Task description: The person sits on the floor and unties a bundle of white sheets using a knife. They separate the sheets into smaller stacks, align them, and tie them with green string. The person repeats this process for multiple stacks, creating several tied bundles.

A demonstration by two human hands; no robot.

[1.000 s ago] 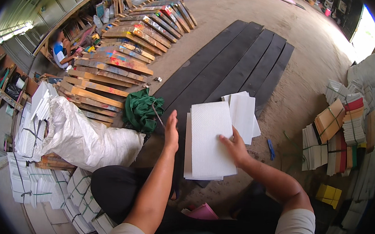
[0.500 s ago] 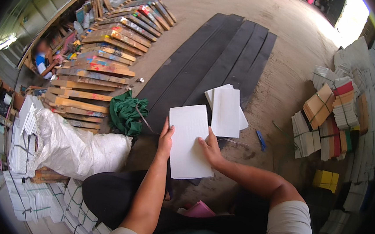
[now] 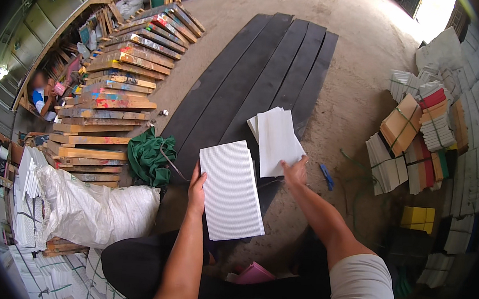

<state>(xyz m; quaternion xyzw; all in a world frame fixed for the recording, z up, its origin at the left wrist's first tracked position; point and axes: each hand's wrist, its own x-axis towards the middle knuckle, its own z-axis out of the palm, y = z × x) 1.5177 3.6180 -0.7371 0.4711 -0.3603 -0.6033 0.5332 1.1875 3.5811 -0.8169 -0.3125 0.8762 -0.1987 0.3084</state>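
Your left hand steadies the white stack by its left edge, fingers closed on it, over your lap. Your right hand rests open-fingered on the loose white sheets lying on the dark planks; gathering those likely needs a pinch.

Relative to planks: frames left, bundles right, sheets on, cloth left, sack nearer-left.

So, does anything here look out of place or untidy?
Only small things. The loose white sheets under the right hand are fanned askew, not squared like the stack the left hand holds. A green cloth lies crumpled beside the dark planks.
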